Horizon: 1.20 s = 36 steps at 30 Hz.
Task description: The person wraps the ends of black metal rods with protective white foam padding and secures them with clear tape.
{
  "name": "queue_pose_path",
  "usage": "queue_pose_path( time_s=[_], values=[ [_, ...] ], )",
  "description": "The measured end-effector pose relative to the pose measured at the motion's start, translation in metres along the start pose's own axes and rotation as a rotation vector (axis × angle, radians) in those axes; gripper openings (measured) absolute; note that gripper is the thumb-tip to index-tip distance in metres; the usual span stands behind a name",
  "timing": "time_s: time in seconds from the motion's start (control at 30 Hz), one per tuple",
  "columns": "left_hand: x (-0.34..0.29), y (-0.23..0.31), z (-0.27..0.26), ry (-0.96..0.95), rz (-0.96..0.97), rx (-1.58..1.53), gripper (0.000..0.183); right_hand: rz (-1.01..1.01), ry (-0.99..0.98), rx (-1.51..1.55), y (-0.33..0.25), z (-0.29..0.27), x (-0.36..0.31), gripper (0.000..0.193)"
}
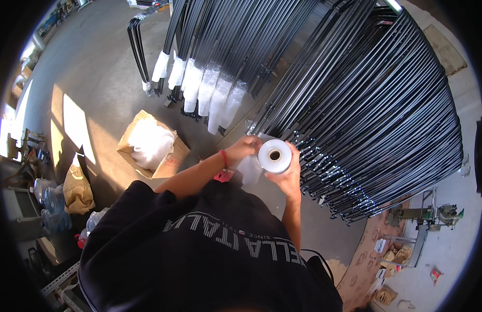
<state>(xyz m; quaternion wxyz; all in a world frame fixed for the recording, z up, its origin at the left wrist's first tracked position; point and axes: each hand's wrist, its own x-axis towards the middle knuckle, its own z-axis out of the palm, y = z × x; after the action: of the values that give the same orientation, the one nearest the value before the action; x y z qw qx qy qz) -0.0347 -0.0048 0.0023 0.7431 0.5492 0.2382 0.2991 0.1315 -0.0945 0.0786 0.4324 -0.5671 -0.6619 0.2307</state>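
Observation:
My right hand [287,179] is wrapped round a roll of clear plastic film [283,161], its cardboard core facing up. Just left of the roll, my left hand [245,147] has its fingers curled closed, and what lies in them is hidden. A loose translucent sheet of plastic [250,169] hangs below that hand, beside the roll. Beyond both hands stands a large rack of thin black bent tubes [366,109], their near ends close to the roll.
Ahead, more black tubes [241,31] have ends covered by white plastic sleeves [207,88]. A cardboard box [171,161] of white plastic bags [150,143] sits on the floor to the left. Farther left are a brown paper sack [78,190] and large plastic bottles [55,205].

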Motion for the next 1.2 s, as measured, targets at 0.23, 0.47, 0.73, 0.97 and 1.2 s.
queue_pose_path(
  time_s=[0.23,0.47,0.73,0.97,1.2],
  values=[
    [-0.004,0.017,0.006,-0.017,-0.053,-0.038,0.025,-0.122,-0.045,-0.209,-0.009,0.000,0.005,0.083],
    [-0.002,-0.004,-0.008,-0.105,0.024,-0.081,0.023,0.033,-0.042,0.046,0.002,-0.008,0.001,0.086],
    [-0.006,0.018,0.011,0.023,0.042,-0.119,0.017,0.088,0.026,0.126,0.012,-0.002,-0.004,0.088],
    [0.008,-0.013,0.004,0.005,0.182,0.075,0.015,-0.028,0.017,0.013,0.020,-0.004,-0.007,0.088],
    [-0.006,0.007,0.013,0.061,0.022,-0.168,0.027,-0.121,0.023,-0.054,0.001,-0.011,0.003,0.070]
  ],
)
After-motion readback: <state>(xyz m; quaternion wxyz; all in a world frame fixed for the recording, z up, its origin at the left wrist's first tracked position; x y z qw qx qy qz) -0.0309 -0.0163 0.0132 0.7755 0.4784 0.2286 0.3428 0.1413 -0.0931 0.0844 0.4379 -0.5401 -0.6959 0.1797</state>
